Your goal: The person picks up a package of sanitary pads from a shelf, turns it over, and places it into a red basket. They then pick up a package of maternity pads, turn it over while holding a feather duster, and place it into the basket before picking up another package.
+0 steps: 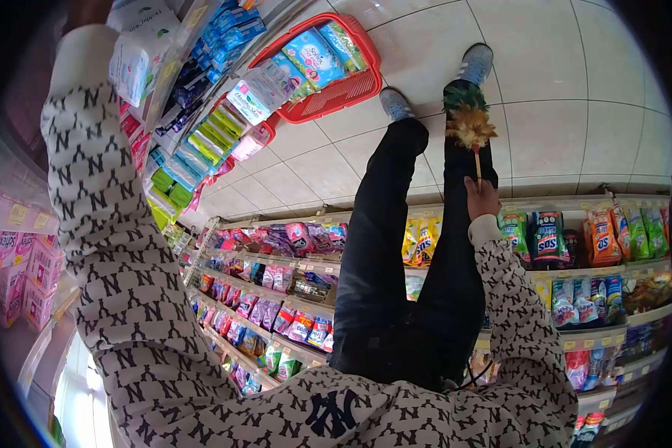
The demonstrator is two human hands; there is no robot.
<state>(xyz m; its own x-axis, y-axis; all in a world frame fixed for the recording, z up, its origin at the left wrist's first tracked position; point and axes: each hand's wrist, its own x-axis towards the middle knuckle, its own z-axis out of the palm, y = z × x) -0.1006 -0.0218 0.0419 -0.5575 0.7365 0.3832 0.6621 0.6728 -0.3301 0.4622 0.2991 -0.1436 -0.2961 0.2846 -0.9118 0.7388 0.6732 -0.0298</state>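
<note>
- A shop aisle floored with pale, square tiles (552, 67); dark grout lines run between them, and the light is even.
- Long white metal shelving (321, 266) stands packed with bright plastic pouches, close around the legs; a careless elbow could probably knock pouches down.
- A red plastic basket (332, 98) sits on the tiles near the feet, loaded with blue and green packs (313, 58); a step sideways might catch its rim.
- A feather duster (470, 128) with tan and dark green feathers hangs before the right shin; its head could snag on the trousers if swung.
- The right hand (483, 200) has its grip closed around the duster's thin wooden handle.
- The left hand (81, 12), near white packs (143, 45), is cut off; I cannot tell its grip.
</note>
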